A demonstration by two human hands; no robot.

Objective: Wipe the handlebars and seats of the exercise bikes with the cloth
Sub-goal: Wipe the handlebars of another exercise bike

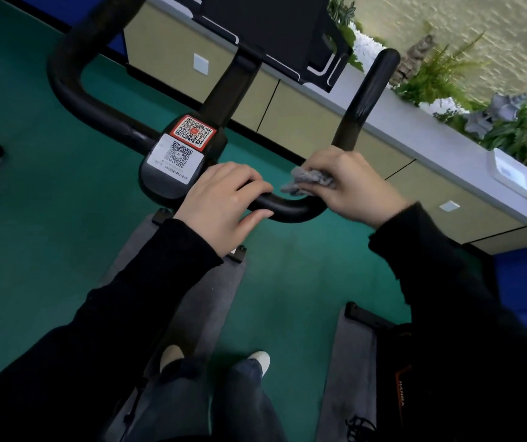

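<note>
Both hands are on the handlebar (289, 209): my left hand (224, 205) curls round the crossbar, and my right hand (356, 188) clamps the bunched grey cloth (308, 180) against the bend (fingers wrapped round it). The bar's right prong runs up and away from that hand, which I judge the nearer one.

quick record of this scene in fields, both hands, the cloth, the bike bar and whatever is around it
left hand: grips the handlebar just right of its centre block
right hand: holds the grey cloth against the handlebar's right bend
centre block: black, carries two QR code stickers, one red, one white
above the bar: black panel on the stem
floor: green, with grey mats on it
background: ledge with plants
</note>
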